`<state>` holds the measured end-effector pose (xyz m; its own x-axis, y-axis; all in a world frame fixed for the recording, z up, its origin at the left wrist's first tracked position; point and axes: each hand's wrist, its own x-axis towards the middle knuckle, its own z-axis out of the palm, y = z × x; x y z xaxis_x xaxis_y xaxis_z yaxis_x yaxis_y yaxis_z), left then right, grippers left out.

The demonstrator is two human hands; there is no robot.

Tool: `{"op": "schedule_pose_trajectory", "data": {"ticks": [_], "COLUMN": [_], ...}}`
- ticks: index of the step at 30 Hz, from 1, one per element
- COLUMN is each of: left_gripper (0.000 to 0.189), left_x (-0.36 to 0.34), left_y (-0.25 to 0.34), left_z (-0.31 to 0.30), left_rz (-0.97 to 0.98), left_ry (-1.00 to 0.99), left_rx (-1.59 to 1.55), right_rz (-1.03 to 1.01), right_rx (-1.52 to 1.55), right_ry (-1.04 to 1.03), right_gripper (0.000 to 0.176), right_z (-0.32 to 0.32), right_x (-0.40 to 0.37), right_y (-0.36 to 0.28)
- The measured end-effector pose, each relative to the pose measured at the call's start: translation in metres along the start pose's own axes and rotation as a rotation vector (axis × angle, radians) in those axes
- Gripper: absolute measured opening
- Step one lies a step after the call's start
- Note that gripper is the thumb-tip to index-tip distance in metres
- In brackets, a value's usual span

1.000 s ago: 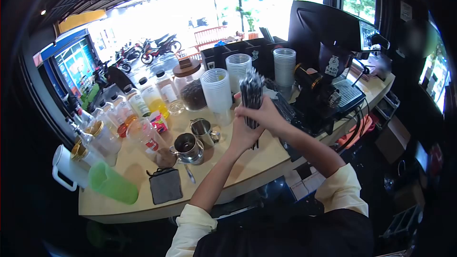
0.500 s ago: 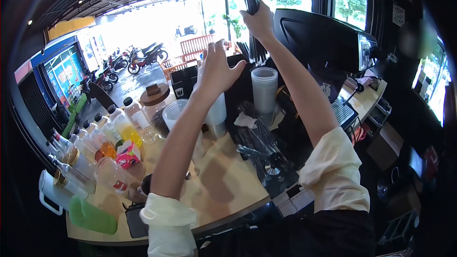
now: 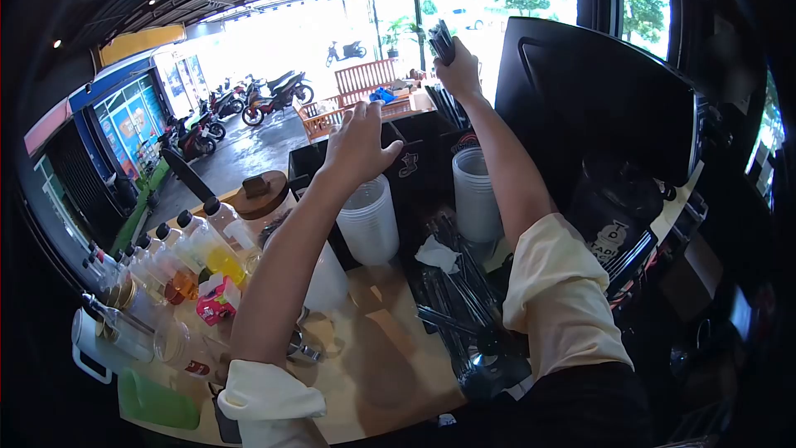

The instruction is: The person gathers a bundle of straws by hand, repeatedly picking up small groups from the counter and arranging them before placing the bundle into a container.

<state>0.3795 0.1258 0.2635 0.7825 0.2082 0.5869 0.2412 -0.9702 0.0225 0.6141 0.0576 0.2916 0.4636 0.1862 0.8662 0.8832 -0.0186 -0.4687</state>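
Observation:
My right hand (image 3: 458, 69) is wrapped round a bundle of dark straws (image 3: 442, 41), held upright over the back edge of a black box (image 3: 419, 145). Below the fist, more dark straws (image 3: 448, 105) stand at the box's back corner. My left hand (image 3: 358, 145) hangs empty with fingers apart, above a stack of clear plastic cups (image 3: 369, 224). Another cup stack (image 3: 477, 199) stands beneath my right forearm. Between the stacks and nearer me lie wrapped black straws (image 3: 464, 290) and a crumpled white tissue (image 3: 438, 255).
Bottles with black caps (image 3: 207, 245) line the left of the wooden counter (image 3: 373, 398), with a wooden-lidded jar (image 3: 263, 199) behind. A green container (image 3: 157, 398) sits front left. A large black machine (image 3: 597, 91) stands at the right. Motorcycles (image 3: 278, 98) are parked outside.
The view has shifted, showing more of the black box and both cup stacks. The straw bundle now sits lower in my right fist, with less hanging below it. My left hand remains open.

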Motion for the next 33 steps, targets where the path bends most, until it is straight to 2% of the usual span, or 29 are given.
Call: {"op": "schedule_pose_trajectory", "data": {"ticks": [3,7,10,11,13,14,15,18,22,24,28,30,33], "left_gripper": [0.065,0.063,0.062,0.063,0.062,0.062,0.062,0.062,0.063,0.064,0.064,0.064,0.065], "left_x": [0.001,0.004,0.003,0.002,0.002,0.002,0.002,-0.001,-0.004,-0.005,-0.008,-0.009,-0.012], "left_y": [0.005,0.006,0.005,0.004,0.002,0.001,0.000,-0.001,-0.002,-0.003,-0.004,-0.003,0.000], "left_z": [0.004,0.005,0.005,0.005,0.008,0.009,0.010,0.011,0.005,0.001,-0.005,-0.006,-0.011], "left_rz": [0.013,0.047,0.053,0.058,0.049,0.040,0.042,0.041,0.033,0.032,0.027,0.029,0.020], "left_ry": [-0.019,-0.037,-0.055,-0.061,-0.073,-0.084,-0.083,-0.086,-0.127,-0.148,-0.143,-0.136,-0.152], "left_rx": [0.076,0.096,0.073,0.075,0.070,0.064,0.063,0.065,0.069,0.074,0.067,0.067,0.078], "right_rz": [-0.031,0.123,0.410,0.410,0.584,0.642,0.642,0.633,0.653,0.590,0.568,0.308,0.333], "right_rx": [-0.033,-0.025,-0.125,-0.127,-0.349,-0.382,-0.383,-0.549,-0.581,-0.607,-0.668,-0.792,-0.894], "right_ry": [0.037,-0.114,-0.251,-0.251,-0.337,-0.466,-0.464,-0.722,-0.740,-0.922,-0.993,-1.121,-1.041], "right_gripper": [0.034,0.035,0.035,0.035,0.037,0.041,0.041,0.046,0.043,0.037,0.031,0.028,0.024], "right_z": [0.016,0.015,0.007,0.009,0.018,0.017,0.018,0.019,0.002,-0.004,-0.009,-0.008,-0.005], "right_x": [-0.004,-0.009,-0.009,-0.008,-0.003,-0.004,-0.006,-0.009,-0.008,-0.005,0.000,0.003,0.001], "right_y": [0.028,0.044,0.045,0.050,0.076,0.086,0.092,0.104,0.074,0.063,0.051,0.050,0.045]}}
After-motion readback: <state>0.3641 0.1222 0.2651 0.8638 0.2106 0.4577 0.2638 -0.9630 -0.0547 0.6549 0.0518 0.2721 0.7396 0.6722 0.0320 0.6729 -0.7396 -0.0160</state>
